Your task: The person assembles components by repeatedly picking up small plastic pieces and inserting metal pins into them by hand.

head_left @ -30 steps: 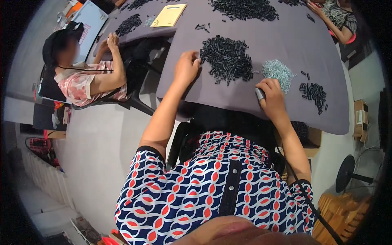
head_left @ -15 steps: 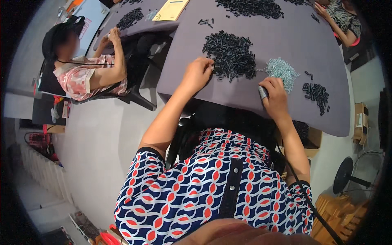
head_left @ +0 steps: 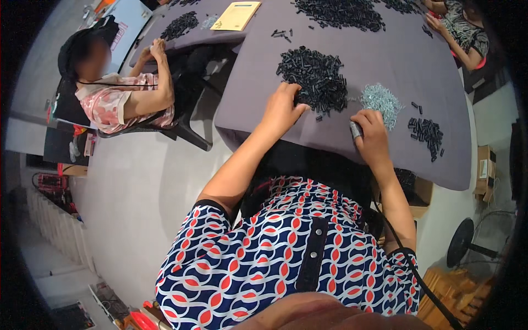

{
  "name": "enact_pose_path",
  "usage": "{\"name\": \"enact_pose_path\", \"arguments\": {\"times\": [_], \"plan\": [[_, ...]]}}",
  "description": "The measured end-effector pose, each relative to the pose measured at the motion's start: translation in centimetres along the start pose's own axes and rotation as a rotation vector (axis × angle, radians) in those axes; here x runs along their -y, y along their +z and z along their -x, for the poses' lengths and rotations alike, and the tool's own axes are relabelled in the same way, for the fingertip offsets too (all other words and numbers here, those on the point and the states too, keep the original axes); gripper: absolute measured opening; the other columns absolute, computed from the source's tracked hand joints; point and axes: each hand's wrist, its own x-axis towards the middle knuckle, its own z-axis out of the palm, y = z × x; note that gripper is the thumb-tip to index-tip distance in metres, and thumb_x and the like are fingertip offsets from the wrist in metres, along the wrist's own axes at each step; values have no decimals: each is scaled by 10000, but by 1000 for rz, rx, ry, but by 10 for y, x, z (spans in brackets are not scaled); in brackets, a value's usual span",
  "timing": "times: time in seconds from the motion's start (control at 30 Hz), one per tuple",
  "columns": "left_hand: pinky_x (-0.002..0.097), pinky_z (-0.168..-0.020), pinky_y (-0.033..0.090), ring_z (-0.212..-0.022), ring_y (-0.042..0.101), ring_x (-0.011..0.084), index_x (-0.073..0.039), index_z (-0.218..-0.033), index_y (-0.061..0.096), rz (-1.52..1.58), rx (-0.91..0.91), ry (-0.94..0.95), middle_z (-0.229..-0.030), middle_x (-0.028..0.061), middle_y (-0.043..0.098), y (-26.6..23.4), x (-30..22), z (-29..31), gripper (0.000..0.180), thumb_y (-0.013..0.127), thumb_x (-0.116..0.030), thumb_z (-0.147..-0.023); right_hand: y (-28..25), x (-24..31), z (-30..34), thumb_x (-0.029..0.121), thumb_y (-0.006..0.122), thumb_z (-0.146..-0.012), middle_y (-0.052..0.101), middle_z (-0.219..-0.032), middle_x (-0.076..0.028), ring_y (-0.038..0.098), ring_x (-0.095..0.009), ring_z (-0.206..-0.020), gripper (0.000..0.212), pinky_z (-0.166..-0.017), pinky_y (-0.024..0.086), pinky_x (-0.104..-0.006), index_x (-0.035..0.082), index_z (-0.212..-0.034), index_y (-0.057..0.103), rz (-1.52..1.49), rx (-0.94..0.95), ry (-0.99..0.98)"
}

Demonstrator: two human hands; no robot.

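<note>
My left hand (head_left: 281,108) rests at the near edge of a heap of small black parts (head_left: 314,76) on the grey table (head_left: 385,49), fingers curled down onto the parts. My right hand (head_left: 371,135) lies on the cloth just below a small heap of pale silver-blue parts (head_left: 380,100), closed around a small grey part (head_left: 356,130) that sticks out by the thumb. A smaller cluster of black pieces (head_left: 426,132) lies to the right of that hand.
A second large black heap (head_left: 341,12) lies further back. A yellow pad (head_left: 237,15) lies at the far left. A seated person in a pink top (head_left: 118,96) works at the left, another person's arm (head_left: 459,30) at the far right. A fan base (head_left: 467,250) stands on the floor.
The view has shifted so the table sits higher and closer. My left hand has slid rightward along the black heap's near edge. My right hand stays by the pale heap.
</note>
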Motion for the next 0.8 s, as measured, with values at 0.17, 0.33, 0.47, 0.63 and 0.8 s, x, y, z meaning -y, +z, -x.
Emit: {"name": "enact_pose_path", "arguments": {"times": [0.17,0.33,0.47,0.63,0.8], "plan": [[328,-733,513,-810,608,230,-4,-1125,647,193,-138,-81,-997,132,613,-18,27,-11,430,811,-171,-765,-1,-2,1,-50,662,-665,591,-1052,-113,553,-338,-1022,342,-863,483,-427,35,-993,620,-10,-11,0],[370,-779,515,-877,645,291,15,-1099,649,15,-298,-6,-1023,177,623,-8,64,-58,370,725,-263,-866,3,0,0,-45,647,-676,591,-1047,-112,553,-338,-1023,318,-866,481,-428,34,-982,620,-22,-15,-4],[413,-811,519,-942,658,328,-5,-1068,652,-121,-233,13,-1069,191,614,1,51,-68,370,709,-314,-873,4,-1,2,-31,638,-688,588,-1038,-112,552,-337,-1020,296,-862,480,-427,32,-976,619,-26,-5,5],[397,-757,515,-834,633,311,-22,-1027,641,-88,-210,39,-1033,169,609,4,39,-46,276,699,-244,-873,4,-1,2,-52,623,-671,589,-1048,-115,556,-338,-1030,328,-862,482,-422,34,-988,623,-19,-14,4],[436,-793,502,-910,618,355,-48,-995,639,-1,-194,46,-1020,164,604,3,20,-22,211,680,-212,-870,0,6,1,-67,605,-661,593,-1063,-118,559,-340,-1046,358,-872,483,-419,39,-1002,627,-23,-7,19]]}}
